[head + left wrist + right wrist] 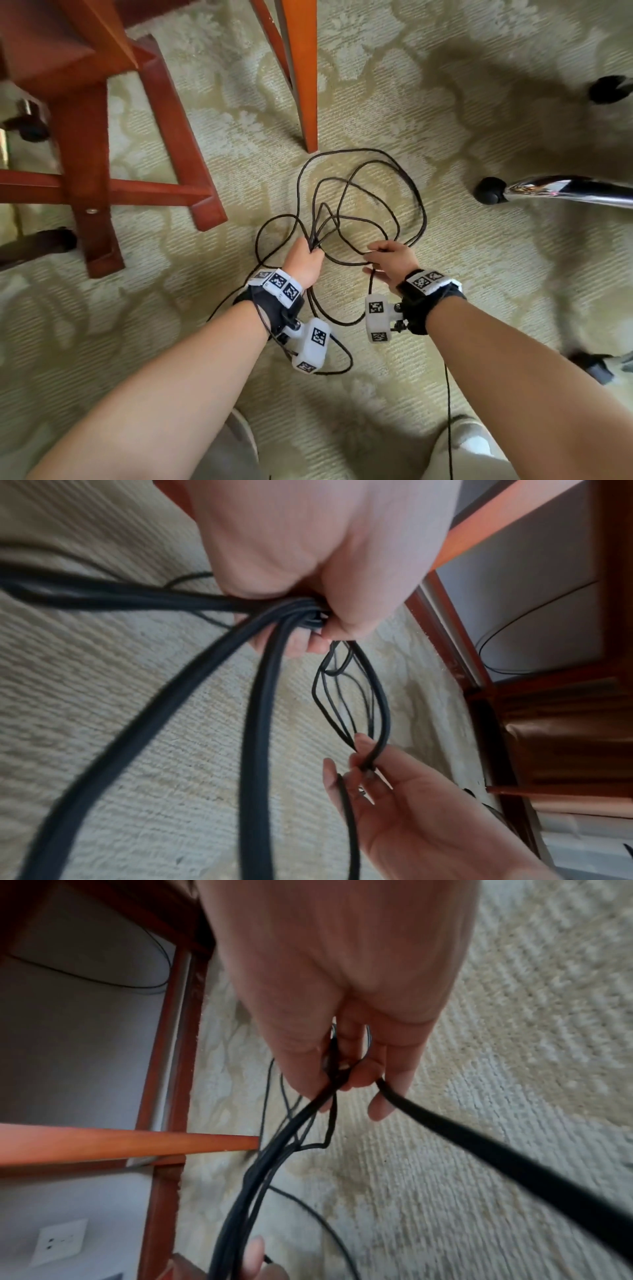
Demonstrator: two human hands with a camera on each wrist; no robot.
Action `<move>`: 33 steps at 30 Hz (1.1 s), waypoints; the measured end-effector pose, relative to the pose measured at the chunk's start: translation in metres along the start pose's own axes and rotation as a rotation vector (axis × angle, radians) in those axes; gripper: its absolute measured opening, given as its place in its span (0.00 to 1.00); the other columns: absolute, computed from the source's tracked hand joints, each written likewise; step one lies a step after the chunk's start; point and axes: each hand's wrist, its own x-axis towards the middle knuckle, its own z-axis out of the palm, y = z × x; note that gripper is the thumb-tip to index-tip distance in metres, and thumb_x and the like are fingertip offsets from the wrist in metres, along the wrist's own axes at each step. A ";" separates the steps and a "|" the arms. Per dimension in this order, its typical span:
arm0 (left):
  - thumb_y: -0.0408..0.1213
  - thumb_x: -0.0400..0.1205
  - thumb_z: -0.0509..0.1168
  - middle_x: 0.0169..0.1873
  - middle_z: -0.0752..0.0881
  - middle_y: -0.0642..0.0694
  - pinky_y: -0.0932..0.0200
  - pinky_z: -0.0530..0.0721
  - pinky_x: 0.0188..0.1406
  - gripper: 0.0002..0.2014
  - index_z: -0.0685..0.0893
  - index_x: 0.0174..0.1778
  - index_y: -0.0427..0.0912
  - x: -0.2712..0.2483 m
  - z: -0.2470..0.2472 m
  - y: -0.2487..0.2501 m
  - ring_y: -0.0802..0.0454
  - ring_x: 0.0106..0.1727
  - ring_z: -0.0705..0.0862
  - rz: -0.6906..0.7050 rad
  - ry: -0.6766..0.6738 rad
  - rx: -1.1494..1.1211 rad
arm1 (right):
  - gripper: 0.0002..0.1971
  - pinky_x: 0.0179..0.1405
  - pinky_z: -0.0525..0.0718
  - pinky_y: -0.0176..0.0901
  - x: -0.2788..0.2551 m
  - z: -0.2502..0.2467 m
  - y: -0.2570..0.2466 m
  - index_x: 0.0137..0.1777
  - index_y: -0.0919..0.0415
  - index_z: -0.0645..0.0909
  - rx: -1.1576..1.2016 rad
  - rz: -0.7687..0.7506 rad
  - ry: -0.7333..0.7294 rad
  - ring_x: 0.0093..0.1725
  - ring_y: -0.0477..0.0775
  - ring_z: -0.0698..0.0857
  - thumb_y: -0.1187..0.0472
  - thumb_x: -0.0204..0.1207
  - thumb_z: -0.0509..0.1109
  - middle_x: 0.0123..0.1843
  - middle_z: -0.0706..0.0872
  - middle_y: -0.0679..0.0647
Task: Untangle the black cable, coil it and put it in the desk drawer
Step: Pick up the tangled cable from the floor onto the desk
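A long black cable (363, 202) lies in tangled loops on the patterned carpet, between the desk legs and my knees. My left hand (310, 251) grips a bunch of several strands in its fist, seen close in the left wrist view (318, 626). From that fist thick strands (260, 723) hang toward the camera. My right hand (375, 255) pinches strands between thumb and fingers just right of the left hand, a short gap apart. In the right wrist view the right hand (346, 1080) holds thin strands, and one strand (479, 1150) runs out over a finger. No drawer is in view.
An orange wooden leg (303, 75) stands just beyond the loops. A red-brown wooden frame (96, 164) fills the left. An office chair's chrome leg (575, 192) and castor (489, 195) are at the right. A wall socket (60, 1241) sits low on the wall behind the desk.
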 end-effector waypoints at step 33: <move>0.45 0.78 0.54 0.38 0.77 0.39 0.52 0.70 0.35 0.21 0.73 0.59 0.34 -0.473 -0.226 0.474 0.45 0.32 0.73 0.243 -0.023 -0.028 | 0.08 0.31 0.82 0.42 -0.605 -0.118 -0.433 0.36 0.64 0.83 0.137 -0.393 0.093 0.22 0.49 0.81 0.76 0.72 0.72 0.29 0.84 0.56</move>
